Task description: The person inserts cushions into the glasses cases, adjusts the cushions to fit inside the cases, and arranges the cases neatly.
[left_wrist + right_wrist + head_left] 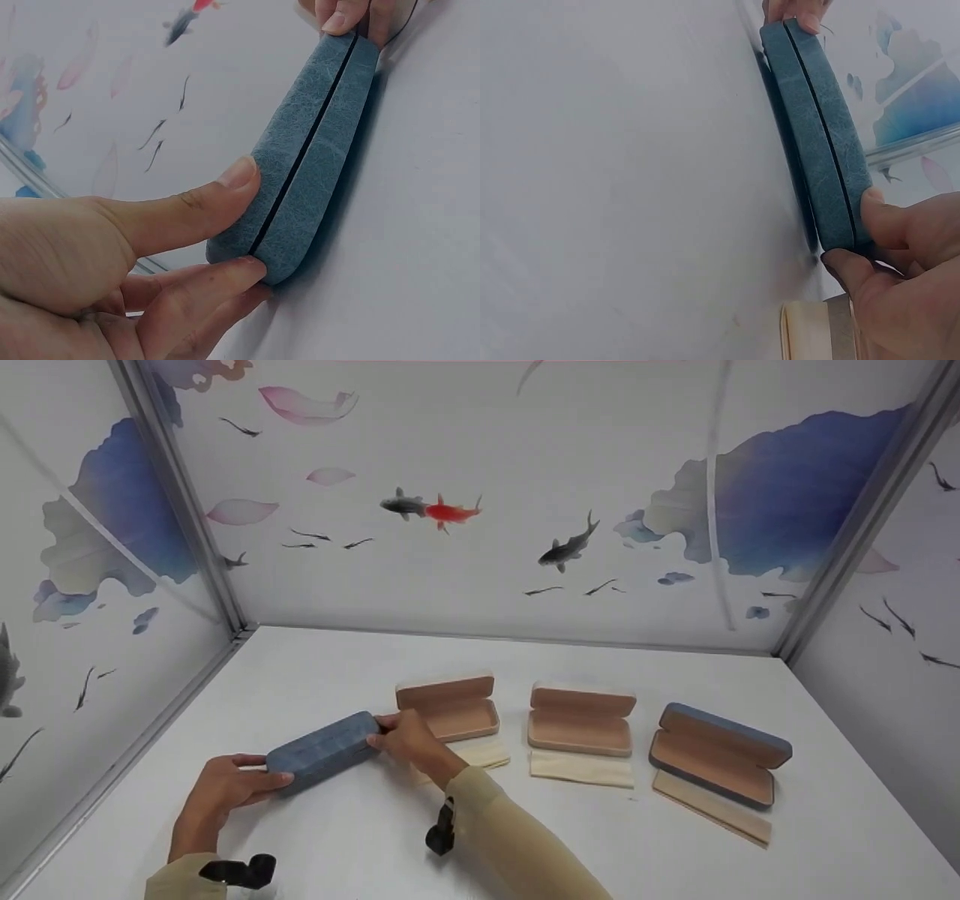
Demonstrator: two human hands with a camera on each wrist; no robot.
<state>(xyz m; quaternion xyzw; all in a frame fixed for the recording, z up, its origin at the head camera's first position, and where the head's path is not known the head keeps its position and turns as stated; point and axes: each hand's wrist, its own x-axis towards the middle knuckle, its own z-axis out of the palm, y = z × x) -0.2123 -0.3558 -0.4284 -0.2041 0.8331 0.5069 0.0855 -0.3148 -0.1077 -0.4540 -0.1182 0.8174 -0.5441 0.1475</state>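
Observation:
A blue glasses case [322,751] spans the gap between the two hands, low over the white table. Its lid is down, with a thin dark seam running along the side in the left wrist view. At the near left end, the left hand [225,789] pinches it, thumb above the seam and fingertips below. The right hand [416,744] grips the opposite end between thumb and fingers, as the right wrist view also shows. Just behind the right hand stands an open glasses case [469,718] with a peach lining, and a folded cream cloth [486,753] lies partly hidden by that hand.
To the right are a second open case [579,731] with a cream cloth [581,769] before it, and an open blue case [712,765] with a tan folded cloth [711,808]. Printed wall panels [480,585] enclose the white table [360,847] at the back and sides.

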